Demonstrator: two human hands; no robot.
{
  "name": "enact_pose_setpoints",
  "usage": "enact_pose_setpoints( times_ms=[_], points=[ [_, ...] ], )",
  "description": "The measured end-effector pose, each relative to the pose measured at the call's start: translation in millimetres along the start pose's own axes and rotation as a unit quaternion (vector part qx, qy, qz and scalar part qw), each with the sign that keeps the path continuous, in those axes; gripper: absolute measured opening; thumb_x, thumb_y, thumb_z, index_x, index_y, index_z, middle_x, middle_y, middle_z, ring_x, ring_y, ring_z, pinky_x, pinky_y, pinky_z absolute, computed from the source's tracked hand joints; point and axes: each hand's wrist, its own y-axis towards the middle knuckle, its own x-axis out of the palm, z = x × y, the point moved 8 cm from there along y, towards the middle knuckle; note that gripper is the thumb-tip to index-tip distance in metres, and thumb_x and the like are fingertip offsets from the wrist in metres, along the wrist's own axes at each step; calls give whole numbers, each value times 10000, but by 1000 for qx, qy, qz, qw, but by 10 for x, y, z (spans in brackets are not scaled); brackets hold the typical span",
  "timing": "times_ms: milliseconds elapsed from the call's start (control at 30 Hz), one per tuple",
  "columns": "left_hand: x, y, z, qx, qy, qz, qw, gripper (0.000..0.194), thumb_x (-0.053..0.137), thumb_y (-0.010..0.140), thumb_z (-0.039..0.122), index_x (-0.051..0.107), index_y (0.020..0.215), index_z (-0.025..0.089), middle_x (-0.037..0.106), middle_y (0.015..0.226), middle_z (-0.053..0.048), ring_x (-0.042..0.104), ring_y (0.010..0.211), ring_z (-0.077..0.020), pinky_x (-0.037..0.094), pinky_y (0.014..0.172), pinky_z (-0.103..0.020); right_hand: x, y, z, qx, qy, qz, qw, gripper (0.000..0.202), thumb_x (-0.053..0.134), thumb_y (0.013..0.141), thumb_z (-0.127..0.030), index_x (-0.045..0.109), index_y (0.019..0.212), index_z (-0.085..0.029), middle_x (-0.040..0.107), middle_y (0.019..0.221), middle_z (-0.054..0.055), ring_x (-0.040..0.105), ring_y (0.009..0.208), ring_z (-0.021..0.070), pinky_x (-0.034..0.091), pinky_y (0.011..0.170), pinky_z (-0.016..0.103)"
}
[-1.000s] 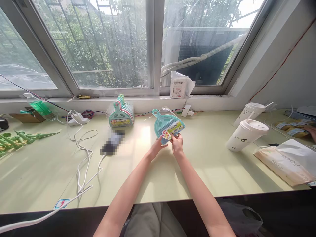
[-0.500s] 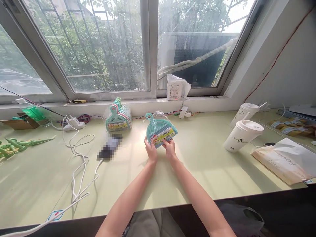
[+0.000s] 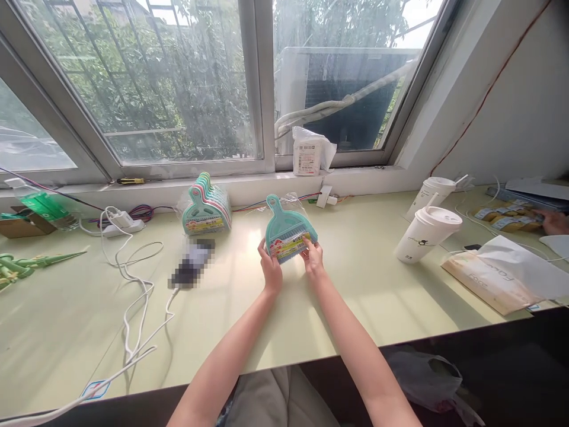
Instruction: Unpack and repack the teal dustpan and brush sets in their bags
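- teal dustpan set (image 3: 282,221) is over the desk (image 3: 364,290), handle away
- left hand (image 3: 270,270) grips its left edge; right hand (image 3: 313,256), its lower right corner
- step looks like two-handed holding; any next move likely calls for even grip
- dustpan stack (image 3: 205,207) stands apart, leftward

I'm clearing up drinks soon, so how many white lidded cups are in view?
2. The nearer cup is on the table, to the right of the right hand; the farther cup is just behind, partly hidden by it.
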Motion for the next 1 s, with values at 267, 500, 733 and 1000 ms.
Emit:
enact_pose_setpoints(
  times_ms=[267, 500, 733, 1000],
  points=[
    [93, -67, 78, 38, 30, -52, 997, 407, 375, 960, 281, 328, 1362, 235, 594, 1236, -118, 626, 1050, -210, 527, 843, -357, -115, 65, -11, 30, -9, 28, 999, 311, 765, 664, -390, 630, 875, -204, 722, 850, 20, 675, 733, 161, 586, 626, 252],
    [-17, -11, 91, 28, 20, -14, 999, 443, 395, 963, 357, 323, 1383, 239, 587, 1264, -127, 609, 1103, -236, 501, 906, -391, 156, 24, -49, 2, -17, -133, 991, 408, 776, 687, -443, 641, 1007, -229, 720, 1042, 27, 687, 983, 191, 585, 849, 288],
    [-138, 182, -64, -24, 49, -41, 998, 539, 488, 915, 498, 332, 1353, 224, 619, 1238, -138, 634, 1076, -254, 519, 875, -380, 171, 49, 75, 15, -48, -133, 990, 464, 876, 556, -233, 647, 956, -181, 736, 967, 58, 695, 981, 245, 580, 918, 393],
    [147, 186, -302, -151, -64, -188, 968, 789, 498, 809, 704, 282, 1382, 207, 586, 1293, -178, 713, 699, -195, 556, 660, -340, 43, 64, -96, -33, -30, -69, 997, 433, 849, 567, -245, 645, 945, -188, 733, 988, 53, 688, 995, 240, 568, 941, 398]
  ],
)
